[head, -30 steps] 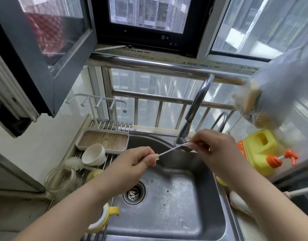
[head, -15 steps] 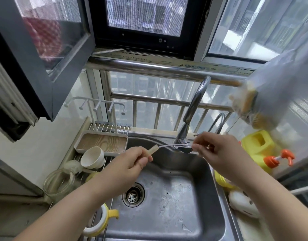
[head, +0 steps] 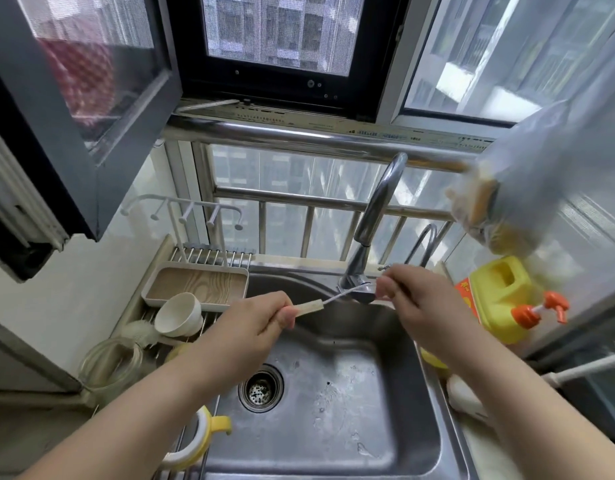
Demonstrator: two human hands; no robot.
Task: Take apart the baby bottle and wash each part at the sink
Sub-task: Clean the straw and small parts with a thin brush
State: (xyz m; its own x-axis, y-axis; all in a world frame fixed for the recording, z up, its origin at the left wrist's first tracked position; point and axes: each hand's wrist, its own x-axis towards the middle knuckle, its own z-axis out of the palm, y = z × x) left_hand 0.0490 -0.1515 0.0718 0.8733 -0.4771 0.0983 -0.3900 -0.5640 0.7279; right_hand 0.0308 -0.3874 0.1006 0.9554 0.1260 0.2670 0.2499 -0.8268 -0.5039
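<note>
Two hands over the sink [head: 334, 455]: left hand [head: 261, 322] pinches the straw brush [head: 328, 301] handle, right hand [head: 418, 303] its far tip, long axis crossways below the faucet [head: 375, 216].

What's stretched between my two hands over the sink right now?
In the head view, a thin straw brush spans the gap: left hand pinches its beige handle, right hand pinches the wire end, above the sink.

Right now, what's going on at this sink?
A person is cleaning a baby bottle's thin straw over the steel sink. The left hand pinches the straw's beige end, and the right hand pinches a thin wire leading into it, below the faucet. No water is visibly running.
</note>
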